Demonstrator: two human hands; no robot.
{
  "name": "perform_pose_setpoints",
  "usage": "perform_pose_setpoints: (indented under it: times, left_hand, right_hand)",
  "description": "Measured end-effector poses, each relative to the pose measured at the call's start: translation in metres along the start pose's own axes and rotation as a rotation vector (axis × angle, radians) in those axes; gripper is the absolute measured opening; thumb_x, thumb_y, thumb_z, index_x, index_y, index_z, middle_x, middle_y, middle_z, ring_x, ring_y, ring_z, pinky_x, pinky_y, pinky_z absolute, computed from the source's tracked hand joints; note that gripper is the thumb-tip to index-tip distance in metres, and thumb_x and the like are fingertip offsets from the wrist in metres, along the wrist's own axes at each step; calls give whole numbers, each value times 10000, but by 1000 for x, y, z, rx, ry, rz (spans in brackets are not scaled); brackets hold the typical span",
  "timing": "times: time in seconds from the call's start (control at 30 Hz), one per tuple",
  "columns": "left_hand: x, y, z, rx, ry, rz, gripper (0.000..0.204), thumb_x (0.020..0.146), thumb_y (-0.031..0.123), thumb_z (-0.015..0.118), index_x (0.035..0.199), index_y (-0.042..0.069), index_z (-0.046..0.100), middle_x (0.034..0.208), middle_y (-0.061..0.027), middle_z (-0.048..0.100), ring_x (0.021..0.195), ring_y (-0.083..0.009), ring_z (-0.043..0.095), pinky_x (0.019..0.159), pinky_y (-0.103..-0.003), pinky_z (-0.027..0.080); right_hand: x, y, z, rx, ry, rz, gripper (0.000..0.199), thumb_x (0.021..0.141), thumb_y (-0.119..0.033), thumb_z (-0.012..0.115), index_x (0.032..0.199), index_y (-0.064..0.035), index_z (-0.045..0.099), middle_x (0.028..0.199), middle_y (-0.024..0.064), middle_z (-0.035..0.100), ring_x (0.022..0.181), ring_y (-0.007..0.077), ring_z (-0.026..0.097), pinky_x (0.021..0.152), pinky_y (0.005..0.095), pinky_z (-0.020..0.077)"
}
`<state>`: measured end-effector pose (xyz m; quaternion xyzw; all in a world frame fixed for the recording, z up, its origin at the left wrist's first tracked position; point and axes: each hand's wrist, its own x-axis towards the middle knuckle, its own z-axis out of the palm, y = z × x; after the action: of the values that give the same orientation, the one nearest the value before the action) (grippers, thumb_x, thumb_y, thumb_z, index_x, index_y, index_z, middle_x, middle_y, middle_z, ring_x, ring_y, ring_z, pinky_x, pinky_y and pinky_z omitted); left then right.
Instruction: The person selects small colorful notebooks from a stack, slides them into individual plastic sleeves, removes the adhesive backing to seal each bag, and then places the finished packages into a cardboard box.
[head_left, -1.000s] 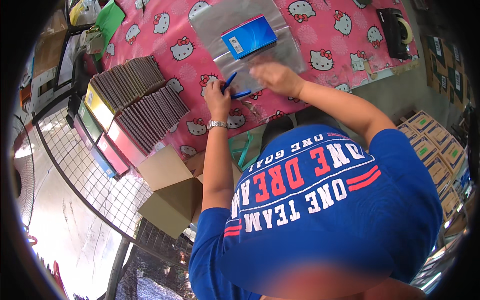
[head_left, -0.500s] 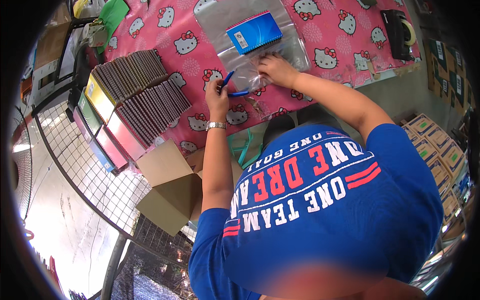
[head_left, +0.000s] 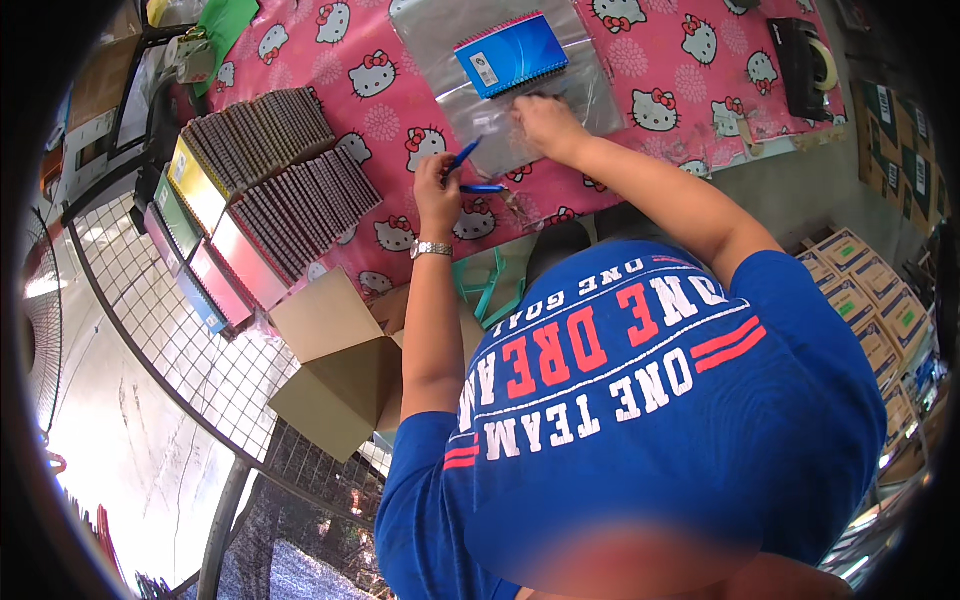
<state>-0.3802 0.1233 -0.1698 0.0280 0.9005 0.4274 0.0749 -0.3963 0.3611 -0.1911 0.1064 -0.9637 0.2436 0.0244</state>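
Note:
My left hand (head_left: 437, 185) is closed around two slim blue sticks (head_left: 484, 188) that spread in a V. I cannot tell whether they are pens or parts of one tool. My right hand (head_left: 550, 125) rests with bent fingertips on a pile of clear plastic bags (head_left: 500, 150), just below a small stack of spiral notebooks (head_left: 512, 55). The top notebook has a blue cover with a white label, and the stack lies on the plastic. What the right fingertips pinch, if anything, is hidden.
Rows of spiral notebooks (head_left: 290, 190) stand on the left of the pink patterned table (head_left: 380, 125). A tape dispenser (head_left: 803, 70) sits at the right. Below the table's edge is an open cardboard box (head_left: 335, 375), beside a wire rack (head_left: 160, 310). Boxes (head_left: 870, 290) are piled at far right.
My right hand has shifted slightly left and up over the plastic, and the loose film by its fingers now lies flatter. The left hand stays nearly in place with the blue sticks.

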Motion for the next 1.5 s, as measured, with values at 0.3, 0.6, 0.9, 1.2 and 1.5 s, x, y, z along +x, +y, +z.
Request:
perform_pose_setpoints:
  times: [0.3, 0.6, 0.9, 1.2, 1.5]
  left_hand:
    - [29, 87, 13, 478, 181, 359, 690, 717, 203, 752, 1332, 151, 441, 1220, -75, 532, 1193, -318, 455, 1018, -477, 327]
    - [104, 55, -31, -327, -249, -200, 163, 782, 117, 706, 899, 9, 671, 853, -100, 674, 833, -211, 630, 759, -342, 491]
    - [40, 99, 88, 806, 53, 603, 649, 851, 420, 582, 1368, 53, 447, 1465, -135, 373, 1409, -309, 248, 1150, -502, 107]
    - [47, 108, 101, 712, -53, 445, 708, 850, 469, 563, 1408, 70, 390, 1500, -113, 321, 1424, -295, 212, 1141, -543, 72]
    - [45, 115, 100, 692, -47, 460, 684, 834, 435, 578, 1409, 108, 403, 1495, -100, 335, 1418, -290, 228, 1143, -536, 80]
  right_hand:
    - [23, -16, -68, -106, 111, -427, 159, 786, -214, 614, 923, -140, 582, 808, 32, 609, 846, 190, 600, 765, 342, 449]
    - [58, 83, -132, 126, -189, -51, 237, 788, -147, 631, 1022, -115, 661, 831, 108, 662, 779, 201, 637, 792, 371, 479]
    - [113, 131, -124, 409, -565, 180, 268, 773, -122, 656, 1017, -13, 648, 929, 127, 676, 877, 241, 641, 806, 355, 498]
    - [127, 41, -70, 41, -296, -212, 360, 873, -219, 474, 1184, -71, 577, 1171, 171, 613, 1052, 348, 592, 897, 448, 472]
    - [195, 85, -62, -463, -18, -252, 157, 835, -251, 588, 883, -162, 708, 1006, 26, 617, 1045, 223, 564, 896, 417, 435]
